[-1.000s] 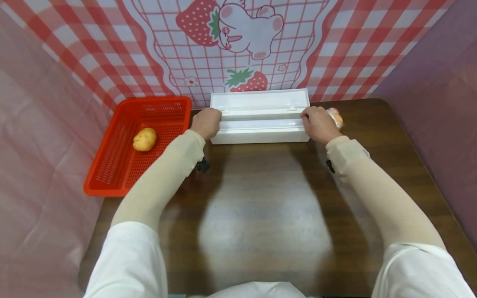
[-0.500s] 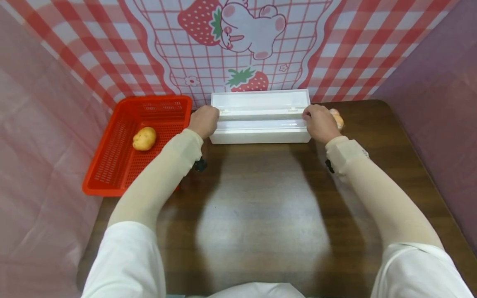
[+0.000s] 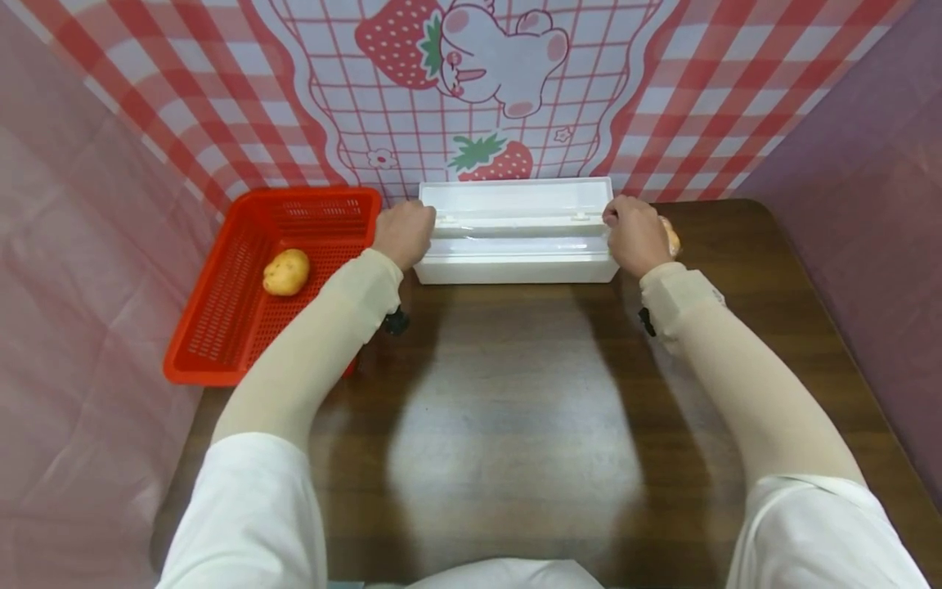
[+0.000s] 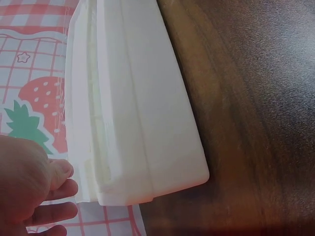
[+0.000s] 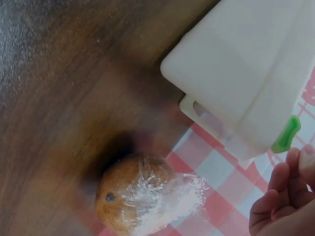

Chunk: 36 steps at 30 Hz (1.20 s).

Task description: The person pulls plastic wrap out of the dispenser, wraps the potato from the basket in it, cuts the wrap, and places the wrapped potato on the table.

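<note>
A white cling film dispenser box stands against the back wall, its lid tipped up. My left hand is at its left end, thumb and forefinger pinched together in the left wrist view. A thin, clear edge of cling film runs along the box to those fingers. Opposite, my right hand has its thumb and forefinger pressed together at the box's right end, close to a small green tab; the film there is barely visible. A potato in crumpled film lies beside the box, partly behind my right hand.
To the left stands a red plastic basket with an unwrapped potato inside. The brown table extends toward me. A patterned cloth covers the back wall, and pink sheets hang at both sides.
My right hand has risen slightly and shifted a little toward the back. The left hand has edged a little upward too. Box, lid and basket look the same.
</note>
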Motion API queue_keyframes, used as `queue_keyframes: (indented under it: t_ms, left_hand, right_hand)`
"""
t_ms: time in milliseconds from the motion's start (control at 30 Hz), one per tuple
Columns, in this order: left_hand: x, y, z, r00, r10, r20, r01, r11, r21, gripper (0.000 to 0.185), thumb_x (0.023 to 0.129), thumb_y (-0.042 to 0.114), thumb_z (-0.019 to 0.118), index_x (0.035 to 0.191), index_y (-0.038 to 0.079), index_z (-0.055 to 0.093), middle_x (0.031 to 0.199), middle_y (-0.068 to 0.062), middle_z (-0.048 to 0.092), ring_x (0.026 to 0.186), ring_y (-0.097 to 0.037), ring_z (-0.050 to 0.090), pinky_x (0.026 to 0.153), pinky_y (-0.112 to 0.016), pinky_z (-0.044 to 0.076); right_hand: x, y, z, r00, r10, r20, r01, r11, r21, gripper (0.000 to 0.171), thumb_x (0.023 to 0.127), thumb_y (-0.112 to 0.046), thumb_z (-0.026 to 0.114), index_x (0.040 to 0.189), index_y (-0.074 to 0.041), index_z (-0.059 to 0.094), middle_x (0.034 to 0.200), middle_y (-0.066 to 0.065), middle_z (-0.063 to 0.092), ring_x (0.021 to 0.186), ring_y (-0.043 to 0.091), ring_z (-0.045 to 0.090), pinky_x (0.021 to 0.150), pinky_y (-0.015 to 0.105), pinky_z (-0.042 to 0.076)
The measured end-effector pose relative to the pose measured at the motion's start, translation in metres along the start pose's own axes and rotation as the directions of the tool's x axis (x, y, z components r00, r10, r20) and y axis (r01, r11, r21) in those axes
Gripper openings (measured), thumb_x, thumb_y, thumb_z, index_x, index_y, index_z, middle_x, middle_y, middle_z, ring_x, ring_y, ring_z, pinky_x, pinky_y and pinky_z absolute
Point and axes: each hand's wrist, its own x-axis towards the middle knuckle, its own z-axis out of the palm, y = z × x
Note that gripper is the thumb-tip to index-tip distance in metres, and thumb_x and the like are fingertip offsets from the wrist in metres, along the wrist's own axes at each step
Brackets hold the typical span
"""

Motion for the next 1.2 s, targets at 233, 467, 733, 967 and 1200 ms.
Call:
queue_keyframes:
  t_ms: [233, 467, 733, 967, 1200]
  left_hand:
    - [0.0, -0.001, -0.005, 1.0, 0.006, -0.026, -0.006, 1.0, 0.0, 0.015, 0.096, 0.005, 0.057, 0.099, 0.002, 0.071, 0.086, -0.015, 0.064, 0.08, -0.036, 0.063, 0.064, -0.051, 0.055]
    - [0.002, -0.003, -0.01, 1.0, -0.008, 0.009, 0.008, 1.0, -0.015, 0.014, 0.097, 0.007, 0.059, 0.103, 0.004, 0.071, 0.096, -0.014, 0.069, 0.086, -0.035, 0.065, 0.069, -0.052, 0.056]
    - [0.001, -0.003, -0.017, 1.0, 0.005, -0.009, -0.005, 1.0, -0.016, 0.014, 0.097, 0.007, 0.059, 0.105, 0.002, 0.069, 0.094, -0.015, 0.069, 0.084, -0.033, 0.064, 0.068, -0.049, 0.057]
    - [0.001, -0.002, -0.024, 1.0, 0.005, -0.011, -0.006, 1.0, -0.014, 0.014, 0.096, 0.007, 0.059, 0.105, 0.002, 0.069, 0.093, -0.015, 0.068, 0.082, -0.033, 0.064, 0.069, -0.049, 0.057]
    - [0.004, -0.004, -0.03, 1.0, 0.009, -0.014, -0.009, 1.0, 0.001, 0.02, 0.097, 0.009, 0.06, 0.113, 0.001, 0.069, 0.1, -0.016, 0.069, 0.084, -0.034, 0.064, 0.07, -0.048, 0.058]
  right_hand:
    - [-0.001, -0.001, -0.007, 1.0, -0.006, -0.014, 0.006, 1.0, -0.021, 0.016, 0.102, -0.007, 0.049, 0.11, 0.002, 0.06, 0.107, 0.02, 0.061, 0.103, 0.038, 0.056, 0.089, 0.058, 0.046]
    - [0.002, -0.004, -0.013, 1.0, -0.002, 0.003, 0.003, 1.0, -0.013, 0.016, 0.1, -0.003, 0.049, 0.11, 0.003, 0.059, 0.107, 0.021, 0.059, 0.101, 0.037, 0.053, 0.094, 0.054, 0.045]
    - [0.002, -0.006, -0.019, 1.0, -0.006, -0.003, 0.006, 1.0, -0.023, 0.016, 0.102, -0.007, 0.048, 0.11, 0.002, 0.059, 0.107, 0.021, 0.059, 0.101, 0.038, 0.053, 0.094, 0.054, 0.044]
    - [0.002, -0.011, -0.025, 0.998, 0.056, 0.037, -0.055, 0.998, -0.032, 0.019, 0.104, -0.01, 0.048, 0.116, 0.002, 0.056, 0.111, 0.021, 0.057, 0.102, 0.037, 0.051, 0.095, 0.054, 0.045]
    - [0.005, -0.014, -0.03, 0.998, 0.049, 0.029, -0.047, 0.997, -0.054, 0.022, 0.105, -0.011, 0.047, 0.118, 0.003, 0.058, 0.112, 0.022, 0.059, 0.105, 0.04, 0.055, 0.095, 0.056, 0.045]
